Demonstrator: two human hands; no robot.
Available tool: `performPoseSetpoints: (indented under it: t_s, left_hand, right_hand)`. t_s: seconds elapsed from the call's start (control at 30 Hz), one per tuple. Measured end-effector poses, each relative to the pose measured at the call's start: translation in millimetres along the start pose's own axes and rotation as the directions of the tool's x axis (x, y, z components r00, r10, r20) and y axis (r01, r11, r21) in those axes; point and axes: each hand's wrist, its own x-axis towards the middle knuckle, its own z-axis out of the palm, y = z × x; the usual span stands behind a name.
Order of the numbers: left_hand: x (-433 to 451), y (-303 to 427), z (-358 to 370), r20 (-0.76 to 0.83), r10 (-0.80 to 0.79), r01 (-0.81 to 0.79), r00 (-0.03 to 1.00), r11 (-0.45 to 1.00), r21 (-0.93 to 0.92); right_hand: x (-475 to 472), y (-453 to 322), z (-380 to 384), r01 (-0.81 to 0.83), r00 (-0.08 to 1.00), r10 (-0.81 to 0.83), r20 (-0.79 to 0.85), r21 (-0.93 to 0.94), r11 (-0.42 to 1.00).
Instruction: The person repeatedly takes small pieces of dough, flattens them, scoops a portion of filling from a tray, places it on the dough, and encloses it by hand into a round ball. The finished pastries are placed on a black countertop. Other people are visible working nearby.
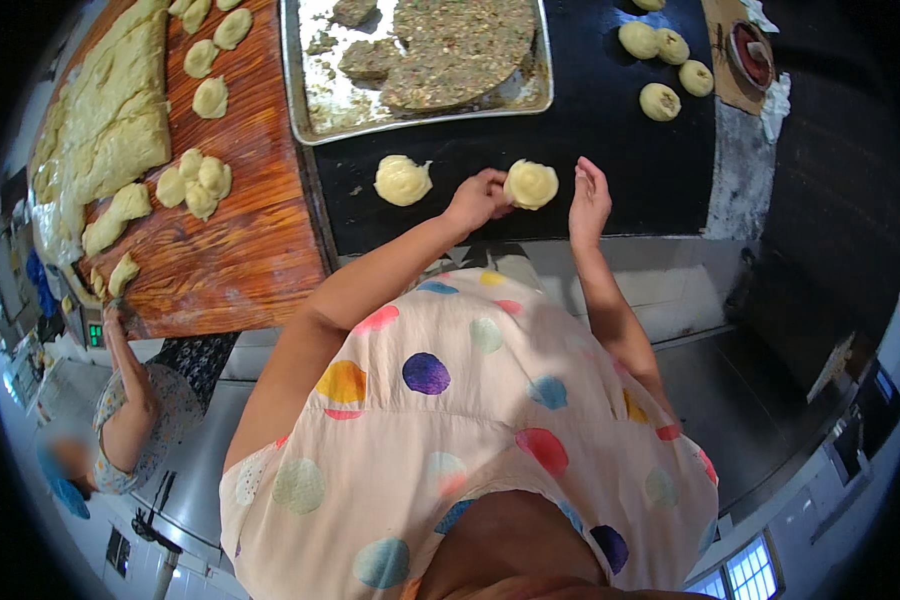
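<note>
My left hand (481, 199) has its fingertips at the left edge of a flattened dough round (532, 184), seemingly gripping it over the black worktop (450, 146). To the right of that round, my right hand (591, 201) is held apart from it with nothing in it. Another dough round (403, 180) lies to the left of my left hand. Beyond my hands, a metal tray (427, 120) bears a large mass of chunky filling (461, 56) and smaller lumps of it. Several closed dough balls (659, 102) sit at the far right, some showing filling at the top.
On the wooden table (247, 247) at left lie a big dough slab (105, 105) partly under plastic film, several dough pieces (211, 97) and a clustered pile (195, 182). A co-worker (131, 420) stands by a digital scale (94, 334). A bowl with red contents (751, 56) rests on cardboard.
</note>
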Motion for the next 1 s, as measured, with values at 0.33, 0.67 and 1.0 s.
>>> performPoseSetpoints:
  t_s: [0.33,0.67,1.0]
  left_hand:
    - [14.6,5.8,10.6,-0.102,-0.106,0.095,0.989,0.990,-0.107]
    - [-2.3,13.8,-16.2,-0.047,-0.199,0.185,0.979,0.960,-0.211]
    - [-8.2,13.0,-17.3,-0.033,-0.121,0.119,0.992,0.991,-0.065]
  right_hand:
    - [23.3,18.1,82.6,0.062,0.986,-0.154,-0.071,-0.691,0.720]
    - [10.4,10.4,80.2,0.263,0.945,-0.301,0.129,-0.846,0.464]
    - [29.7,21.6,86.6,0.156,0.974,-0.227,0.020,-0.784,0.600]
